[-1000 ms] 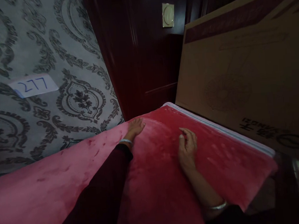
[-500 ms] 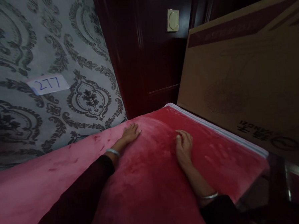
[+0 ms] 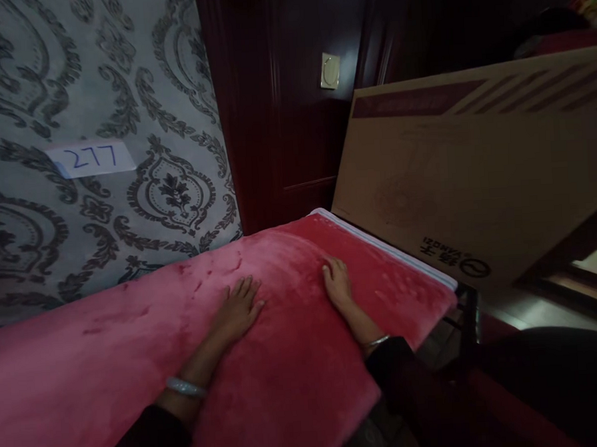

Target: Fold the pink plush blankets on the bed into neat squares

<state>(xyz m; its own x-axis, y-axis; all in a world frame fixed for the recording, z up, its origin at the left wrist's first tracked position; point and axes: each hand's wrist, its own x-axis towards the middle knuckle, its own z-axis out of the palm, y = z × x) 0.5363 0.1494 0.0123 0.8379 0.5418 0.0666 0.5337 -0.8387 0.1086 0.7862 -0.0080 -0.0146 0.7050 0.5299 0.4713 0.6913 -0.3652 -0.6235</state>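
Observation:
A plush red-and-pink cloth (image 3: 285,357) lies spread over a long flat surface, its pile brushed in lighter and darker patches. My left hand (image 3: 238,310) rests palm down on it with the fingers spread, a pale bangle on its wrist. Farther right, my right hand (image 3: 337,281) also lies on the cloth, fingers slightly curled and holding nothing that I can see. A silvery bangle circles that wrist. Along the cloth's far right end runs a white edge (image 3: 384,242).
Patterned wallpaper (image 3: 171,190) with a paper label (image 3: 92,159) reading 277 rises on the left. Behind stands a dark red wooden panel (image 3: 294,143) with a light switch (image 3: 329,71). A large cardboard box (image 3: 456,168) leans beyond the cloth's right end.
My left hand has moved back toward me across the cloth. My right hand stays near the same patch of cloth. The view has shifted, showing more of the box and floor at right.

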